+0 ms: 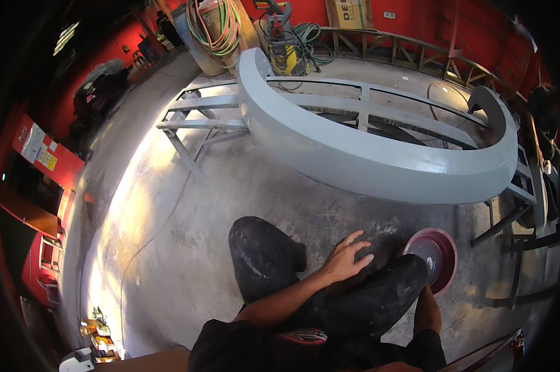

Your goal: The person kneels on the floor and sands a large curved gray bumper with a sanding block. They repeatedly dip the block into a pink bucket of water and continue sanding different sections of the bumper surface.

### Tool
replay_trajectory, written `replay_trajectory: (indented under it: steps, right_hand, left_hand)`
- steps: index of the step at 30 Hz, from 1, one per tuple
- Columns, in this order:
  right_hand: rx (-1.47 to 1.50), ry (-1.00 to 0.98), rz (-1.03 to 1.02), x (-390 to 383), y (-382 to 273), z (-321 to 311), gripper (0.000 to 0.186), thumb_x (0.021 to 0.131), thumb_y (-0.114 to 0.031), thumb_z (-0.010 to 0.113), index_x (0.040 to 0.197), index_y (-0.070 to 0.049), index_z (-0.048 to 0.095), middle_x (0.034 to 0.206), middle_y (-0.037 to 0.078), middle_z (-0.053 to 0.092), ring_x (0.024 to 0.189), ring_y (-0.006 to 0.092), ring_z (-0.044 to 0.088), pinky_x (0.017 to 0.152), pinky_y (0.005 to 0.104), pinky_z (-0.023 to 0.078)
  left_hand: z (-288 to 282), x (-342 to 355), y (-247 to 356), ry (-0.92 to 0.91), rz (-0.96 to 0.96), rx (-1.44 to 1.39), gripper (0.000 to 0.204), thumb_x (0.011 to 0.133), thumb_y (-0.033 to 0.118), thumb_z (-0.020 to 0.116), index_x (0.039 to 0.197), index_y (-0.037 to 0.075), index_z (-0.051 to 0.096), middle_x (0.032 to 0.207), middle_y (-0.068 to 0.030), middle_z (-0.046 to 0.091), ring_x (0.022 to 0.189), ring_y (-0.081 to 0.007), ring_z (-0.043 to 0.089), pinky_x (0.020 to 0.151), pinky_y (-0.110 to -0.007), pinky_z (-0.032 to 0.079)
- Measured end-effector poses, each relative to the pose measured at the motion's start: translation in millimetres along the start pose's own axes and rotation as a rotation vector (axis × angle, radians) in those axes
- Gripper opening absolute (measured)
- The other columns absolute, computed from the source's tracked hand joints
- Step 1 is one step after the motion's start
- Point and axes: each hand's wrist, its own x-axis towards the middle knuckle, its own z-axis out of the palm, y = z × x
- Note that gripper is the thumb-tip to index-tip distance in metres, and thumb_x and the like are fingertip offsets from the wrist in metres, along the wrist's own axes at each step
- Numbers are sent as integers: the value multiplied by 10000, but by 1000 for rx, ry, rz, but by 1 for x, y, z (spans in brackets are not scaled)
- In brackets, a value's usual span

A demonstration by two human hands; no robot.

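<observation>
A grey, primer-coated car bumper [348,155] rests on a metal stand [209,125] in front of me, its curved face toward me. My left hand [348,259] hovers over my bent legs with fingers spread, holding nothing. Close to my right knee stands a reddish-pink basin [448,251] with dark liquid inside. Down toward that basin reaches my right forearm [430,310]. The knee hides my right hand, so its fingers and anything in them do not show. Neither visible arm touches the bumper.
A yellow-and-black pressure washer [284,53] stands behind the bumper, near coiled hoses [215,31]. A metal frame [410,51] runs along the red wall. On the floor at lower left are several small bottles [99,335]. A thin cable [145,245] crosses the concrete.
</observation>
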Motion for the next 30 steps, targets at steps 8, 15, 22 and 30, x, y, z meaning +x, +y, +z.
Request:
replay_trajectory:
  steps: [8,15,22,30]
  right_hand:
    - [164,410,197,-102,-166,-226,412,927,-309,606,1010,79,719,822,198,730,729,282,711,656,431,527]
    - [1438,63,83,-35,-306,-126,416,1078,-336,467,1215,18,635,949,158,725,792,288,718,706,401,606]
    - [1453,-440,-8,-50,-448,-39,415,1031,-219,364,1046,24,701,905,159,738,739,263,723,658,347,616]
    - [1429,-499,95,-34,-508,-12,401,1085,-262,406,1078,40,669,895,172,735,670,266,717,591,348,626]
  left_hand:
    - [41,51,-38,-94,-131,-452,502,999,445,665,1308,51,667,1227,-97,712,943,-183,679,778,-348,538]
    - [131,115,-76,-159,-454,-1185,620,985,667,563,1241,109,646,1059,-1,678,1088,-141,603,996,-420,460]
    - [36,71,-136,-356,-322,-1646,296,977,431,714,1095,165,664,731,69,594,811,-115,602,797,-330,483]
    - [-15,46,-158,-4,-187,-1481,314,967,402,748,1127,161,627,859,70,529,743,-38,538,700,-223,491]
